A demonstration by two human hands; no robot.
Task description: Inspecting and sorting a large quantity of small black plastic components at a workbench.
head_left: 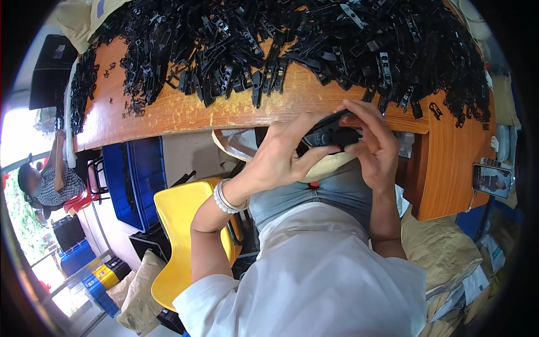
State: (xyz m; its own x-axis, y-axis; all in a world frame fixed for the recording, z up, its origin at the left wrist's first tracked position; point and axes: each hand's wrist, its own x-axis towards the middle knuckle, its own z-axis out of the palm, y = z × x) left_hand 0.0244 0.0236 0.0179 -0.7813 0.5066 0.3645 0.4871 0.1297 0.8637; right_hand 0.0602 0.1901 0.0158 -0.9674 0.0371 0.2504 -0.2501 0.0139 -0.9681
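Note:
Above my lap, just off the table's near edge, both hands are closed on one black plastic part point(334, 136). My left hand point(283, 149) grips its left side with the thumb underneath, and a pale bracelet circles that wrist. My right hand point(375, 137) has its fingertips and thumb on the part's right end. The fingers cover some of the part, so its full shape is hidden. Beyond the hands, a large heap of black plastic parts point(224, 50) spreads over the wooden table point(185, 119).
A yellow chair point(182, 224) stands at my left, beside blue crates point(135, 180). To the right, a phone point(492, 180) leans at the table's side, above brown sacks point(438, 247). Another person point(53, 182) sits at the far left.

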